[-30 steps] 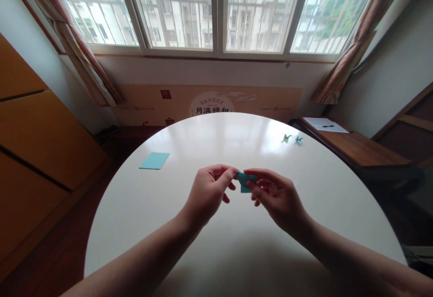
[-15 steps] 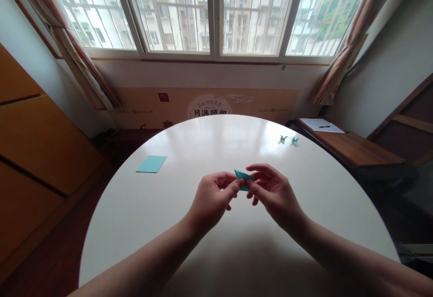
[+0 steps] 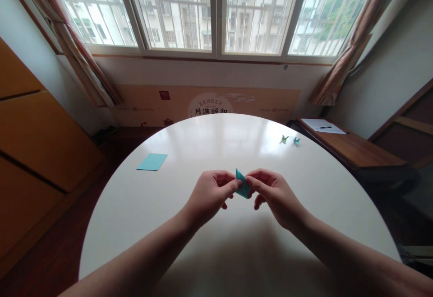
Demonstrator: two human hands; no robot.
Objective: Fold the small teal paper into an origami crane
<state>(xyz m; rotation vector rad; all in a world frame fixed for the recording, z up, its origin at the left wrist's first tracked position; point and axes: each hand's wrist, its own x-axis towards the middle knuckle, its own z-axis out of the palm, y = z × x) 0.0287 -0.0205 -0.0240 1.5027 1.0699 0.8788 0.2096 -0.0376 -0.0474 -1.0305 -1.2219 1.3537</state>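
Note:
A small piece of folded teal origami paper (image 3: 242, 189) is held up over the table, its pointed tip facing away from me. My left hand (image 3: 216, 193) pinches its left side between thumb and fingers. On the opposite edge, the thumb and forefinger of my right hand (image 3: 270, 191) are closed on the same piece. Fingertips cover parts of its folds. To the left, a square light-blue stack of paper (image 3: 152, 162) lies flat on the tabletop.
The round white table (image 3: 135, 225) fills the foreground. Near its far right edge stand a green paper crane (image 3: 284, 139) and a blue paper crane (image 3: 297, 141). Beyond is a wooden side table (image 3: 368, 152) bearing a white sheet (image 3: 318, 125) and a pen (image 3: 325, 127).
The folded paper has turned from lying crosswise to more upright, its diamond shape now facing me. My right fingers have drawn in from a looser spread to a pinch on its edge.

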